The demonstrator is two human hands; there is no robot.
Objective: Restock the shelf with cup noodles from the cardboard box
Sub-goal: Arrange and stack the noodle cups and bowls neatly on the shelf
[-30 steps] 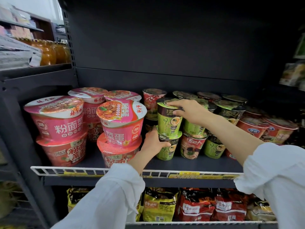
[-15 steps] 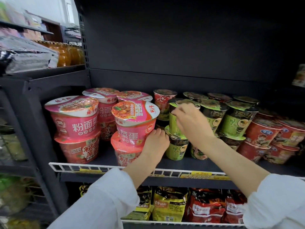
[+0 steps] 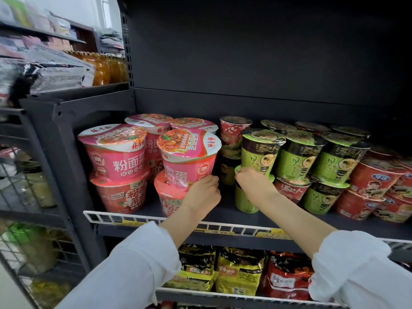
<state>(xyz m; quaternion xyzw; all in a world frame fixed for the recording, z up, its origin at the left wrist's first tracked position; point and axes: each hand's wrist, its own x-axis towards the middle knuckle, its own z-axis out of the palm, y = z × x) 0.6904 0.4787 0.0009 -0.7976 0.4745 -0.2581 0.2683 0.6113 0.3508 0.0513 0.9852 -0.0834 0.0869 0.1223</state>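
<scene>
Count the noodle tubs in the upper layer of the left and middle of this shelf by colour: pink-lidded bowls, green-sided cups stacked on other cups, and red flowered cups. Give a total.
Pink-lidded bowls: 4
Green-sided cups: 3
Red flowered cup: 1
Total: 8

Pink noodle bowls (image 3: 116, 152): four on top, with two red-orange bowls (image 3: 121, 195) visible beneath them. Green cup noodles (image 3: 259, 152): three in the front upper row and two in the lower row, including the one at the right hand's fingers (image 3: 242, 175). Hands: two. Cups behind are too hidden for counting.
</scene>
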